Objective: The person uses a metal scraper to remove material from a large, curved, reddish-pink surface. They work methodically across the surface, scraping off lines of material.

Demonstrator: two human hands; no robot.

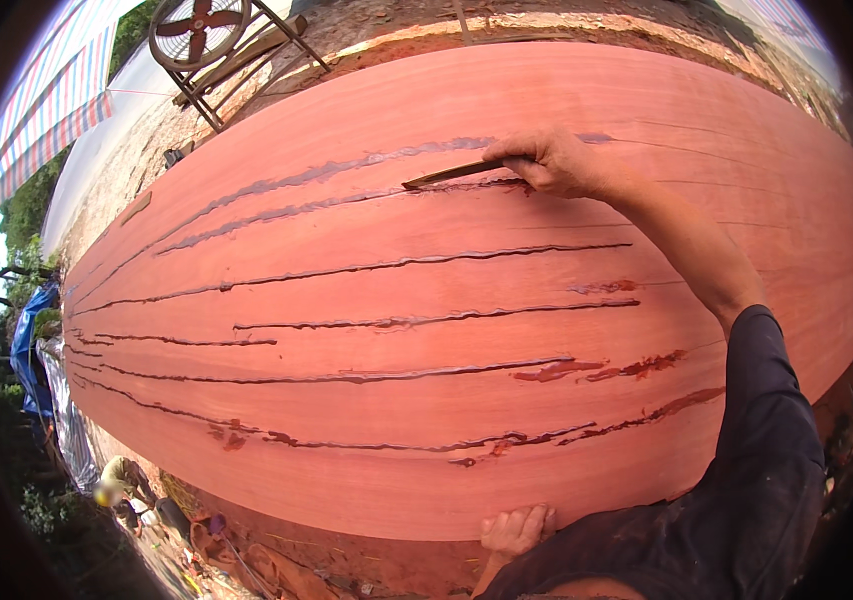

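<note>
A large reddish wooden sheet (426, 225) fills most of the view, with long wavy lines of dark, glossy brown paste (376, 265) running along it. At the far side, my right hand (551, 163) is closed on a thin, flat, dark scraper (456, 174). The scraper lies low over one paste line, its tip pointing left. To the left of that tip the paste is spread into a wider, greyish band (276, 216). My left hand (518, 530) grips the sheet's near edge with curled fingers on top; its thumb is hidden.
A round fan (199, 30) on a metal stand is beyond the sheet at the far left. A small flat strip (136, 208) lies near the left rim. Striped sheeting (46, 100) hangs at the upper left, and blue tarpaulin (34, 345) sits below it.
</note>
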